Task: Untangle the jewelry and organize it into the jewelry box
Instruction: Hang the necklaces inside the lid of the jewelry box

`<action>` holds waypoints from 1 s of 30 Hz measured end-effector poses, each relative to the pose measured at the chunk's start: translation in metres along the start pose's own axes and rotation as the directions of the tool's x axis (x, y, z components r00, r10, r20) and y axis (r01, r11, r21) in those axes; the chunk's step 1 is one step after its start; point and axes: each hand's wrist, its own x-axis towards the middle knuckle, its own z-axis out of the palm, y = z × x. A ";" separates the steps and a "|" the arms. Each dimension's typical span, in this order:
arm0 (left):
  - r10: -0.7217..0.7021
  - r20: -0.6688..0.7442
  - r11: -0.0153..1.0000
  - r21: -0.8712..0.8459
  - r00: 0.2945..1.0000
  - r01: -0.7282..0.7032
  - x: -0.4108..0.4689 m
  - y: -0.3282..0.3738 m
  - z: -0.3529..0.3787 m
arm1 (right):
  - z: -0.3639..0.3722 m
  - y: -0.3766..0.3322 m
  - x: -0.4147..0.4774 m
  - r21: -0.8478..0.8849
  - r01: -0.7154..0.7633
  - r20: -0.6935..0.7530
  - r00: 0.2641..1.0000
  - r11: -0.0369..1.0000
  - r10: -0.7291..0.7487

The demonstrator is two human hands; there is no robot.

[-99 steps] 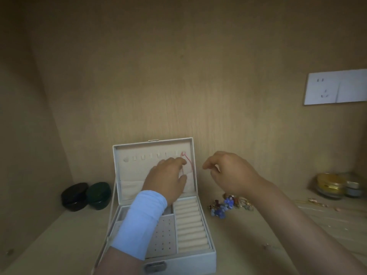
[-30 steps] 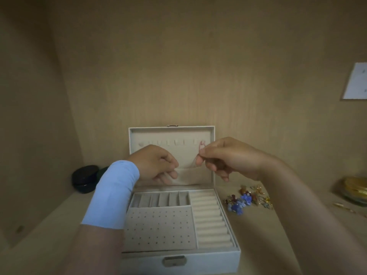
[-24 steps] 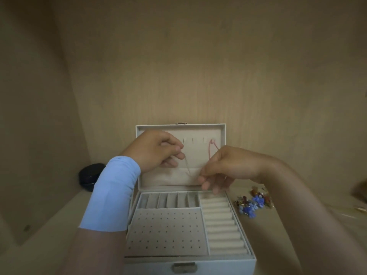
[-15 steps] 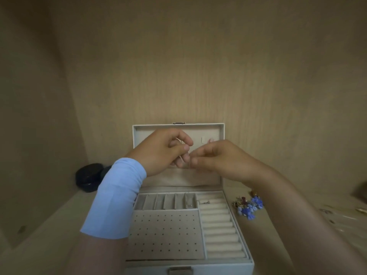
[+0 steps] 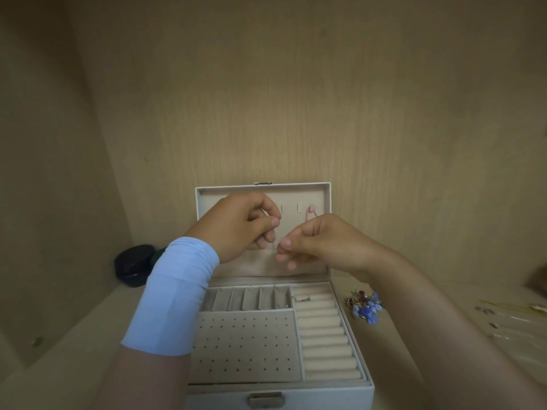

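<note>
Fingers of left hand point(image 5: 242, 229) and right hand point(image 5: 325, 245) pinch a thin chain point(image 5: 274, 249) strung between them, jewelry box point(image 5: 352, 390) just below.

No clue what the thin strand point(image 5: 273, 249) pinched between left hand point(image 5: 239, 229) and right hand point(image 5: 319, 244) is, maybe a chain. Jewelry box point(image 5: 325, 399) front's cropped at the bottom edge. Gold bits point(image 5: 503, 315) far right: pure blur.

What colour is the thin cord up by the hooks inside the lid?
Pinkish red. The cord shows best in the head view.
</note>
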 end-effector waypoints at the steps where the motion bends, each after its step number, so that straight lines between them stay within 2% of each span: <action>1: 0.000 -0.001 1.000 -0.001 1.000 0.000 0.000 0.000 0.000 | 0.000 0.000 0.000 0.002 -0.001 0.002 1.000 1.000 0.001; 5: 0.020 -0.002 1.000 -0.009 1.000 -0.020 0.001 -0.001 0.002 | 0.005 0.002 0.002 -0.023 0.003 -0.013 1.000 1.000 -0.003; 9: 0.002 -0.009 1.000 -0.017 1.000 -0.003 0.001 -0.003 0.003 | 0.005 0.004 0.003 0.034 0.007 -0.028 1.000 0.999 -0.006; 14: -0.071 0.004 0.988 -0.138 0.997 0.071 -0.001 -0.005 0.001 | 0.001 0.005 0.003 -0.002 0.032 -0.074 0.997 0.999 -0.032; 23: -0.080 0.059 0.974 -0.210 0.995 0.091 -0.003 -0.010 -0.001 | 0.002 -0.004 0.005 -0.023 0.152 -0.161 0.975 0.988 -0.153; 26: -0.054 0.119 0.951 -0.297 0.991 0.088 -0.003 -0.012 0.002 | 0.003 -0.007 0.004 0.121 0.085 -0.087 0.993 0.989 -0.074; 28: -0.046 0.148 0.934 -0.344 0.988 0.096 -0.003 -0.012 0.003 | 0.001 -0.004 0.003 0.217 -0.001 0.020 1.000 0.976 -0.003; 30: -0.065 0.114 0.937 -0.333 0.991 0.100 -0.003 -0.015 0.003 | -0.004 0.002 0.001 0.258 -0.060 0.139 0.990 0.964 0.025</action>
